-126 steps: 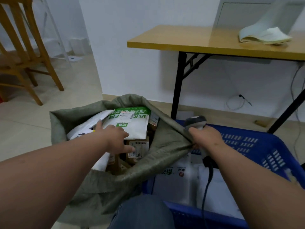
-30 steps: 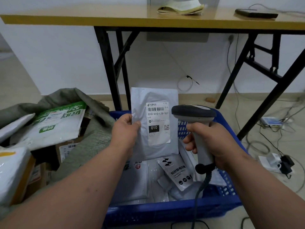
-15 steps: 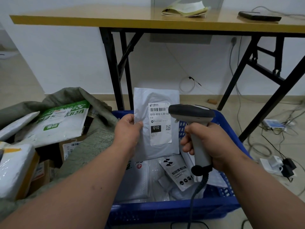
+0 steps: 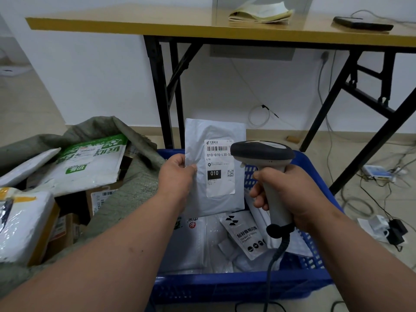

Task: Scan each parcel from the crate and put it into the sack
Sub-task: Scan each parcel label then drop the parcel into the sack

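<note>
My left hand [image 4: 177, 174] pinches the left edge of a grey mailer parcel [image 4: 216, 203], holding it upright above the blue crate [image 4: 236, 287], its white barcode label facing me. My right hand [image 4: 286, 192] grips the handle of a corded barcode scanner [image 4: 262, 150], whose dark head sits right in front of the label's right side. Several more grey and white parcels [image 4: 245, 235] lie in the crate. The grey-green sack [image 4: 135, 192] lies open at the left, holding a green-and-white mailer [image 4: 87, 163] and cardboard boxes.
A wooden folding table [image 4: 180, 25] with black legs [image 4: 162, 93] stands just behind the crate, with papers and a dark device on top. Cables, a power strip [image 4: 378, 172] and adapters lie on the floor at the right.
Earlier my left hand was inside the sack with a parcel. Since then it holds a grey mailer upright over the crate. Over the last second the scanner head shifted left, overlapping the label's edge.
</note>
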`<state>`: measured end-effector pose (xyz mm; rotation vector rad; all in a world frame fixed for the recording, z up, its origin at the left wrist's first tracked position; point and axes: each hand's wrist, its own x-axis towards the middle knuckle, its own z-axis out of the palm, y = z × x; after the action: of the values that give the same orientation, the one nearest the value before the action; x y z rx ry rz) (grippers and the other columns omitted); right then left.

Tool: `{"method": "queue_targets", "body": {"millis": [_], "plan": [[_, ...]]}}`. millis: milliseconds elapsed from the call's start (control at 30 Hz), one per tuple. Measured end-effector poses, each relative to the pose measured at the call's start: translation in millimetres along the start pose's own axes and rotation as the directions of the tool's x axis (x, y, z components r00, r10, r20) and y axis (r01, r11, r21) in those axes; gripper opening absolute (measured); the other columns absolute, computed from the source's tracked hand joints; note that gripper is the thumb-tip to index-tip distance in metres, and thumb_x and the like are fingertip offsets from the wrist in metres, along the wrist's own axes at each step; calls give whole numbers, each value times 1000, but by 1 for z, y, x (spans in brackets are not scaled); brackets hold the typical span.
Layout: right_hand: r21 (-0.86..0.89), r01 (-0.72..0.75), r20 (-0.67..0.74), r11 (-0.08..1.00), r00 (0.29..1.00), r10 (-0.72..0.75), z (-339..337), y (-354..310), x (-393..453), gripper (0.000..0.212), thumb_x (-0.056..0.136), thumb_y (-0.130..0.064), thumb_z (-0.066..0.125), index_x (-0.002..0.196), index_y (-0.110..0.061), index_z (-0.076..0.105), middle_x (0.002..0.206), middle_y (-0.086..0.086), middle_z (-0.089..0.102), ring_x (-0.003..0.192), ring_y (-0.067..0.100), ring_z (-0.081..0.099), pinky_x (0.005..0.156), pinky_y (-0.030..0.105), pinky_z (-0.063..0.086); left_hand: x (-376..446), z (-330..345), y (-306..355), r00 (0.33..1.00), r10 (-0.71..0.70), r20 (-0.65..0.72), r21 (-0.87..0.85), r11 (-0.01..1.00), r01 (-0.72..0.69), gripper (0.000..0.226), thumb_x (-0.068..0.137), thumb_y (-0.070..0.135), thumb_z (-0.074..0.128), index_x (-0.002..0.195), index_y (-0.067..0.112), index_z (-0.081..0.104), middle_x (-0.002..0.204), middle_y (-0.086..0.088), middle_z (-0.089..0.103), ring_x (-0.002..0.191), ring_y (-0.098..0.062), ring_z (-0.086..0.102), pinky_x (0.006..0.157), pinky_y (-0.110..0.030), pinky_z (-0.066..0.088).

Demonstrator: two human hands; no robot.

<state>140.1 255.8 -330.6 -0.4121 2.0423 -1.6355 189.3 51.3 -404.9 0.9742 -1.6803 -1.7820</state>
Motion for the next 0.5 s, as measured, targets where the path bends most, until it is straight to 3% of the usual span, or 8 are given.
{"method": "queue_targets", "body": {"millis": [300, 367, 500], "plan": [[1, 21, -28, 1000, 999, -21, 13, 2, 12, 9, 90, -15, 61, 87, -8, 63, 61, 7, 71, 48, 14, 64, 44, 22, 51, -5, -23, 13, 998, 31, -63, 40, 999, -29, 13, 88, 6, 62, 85, 17, 69, 84, -7, 74, 87, -32, 71, 79, -52, 59], [34, 23, -35, 999, 999, -21, 22, 1, 16, 9, 90, -16, 61, 87, -8, 63, 60, 8, 70, 48, 15, 63, 44, 24, 50, -3, -36, 18, 989, 71, -128, 80, 995, -62, 14, 87, 6, 62, 86, 19, 66, 84, -3, 73, 83, -27, 70, 77, -45, 60], [74, 14, 0, 997, 1000, -14, 46, -2, 24, 10, 90, -18, 63, 90, -8, 63, 61, 9, 70, 48, 16, 63, 46, 29, 49, 8, -77, 30, 933, 125, -337, 81, 991, -103, 24, 88, 9, 60, 105, 23, 54, 93, 3, 67, 81, -14, 64, 67, -29, 52]]}}
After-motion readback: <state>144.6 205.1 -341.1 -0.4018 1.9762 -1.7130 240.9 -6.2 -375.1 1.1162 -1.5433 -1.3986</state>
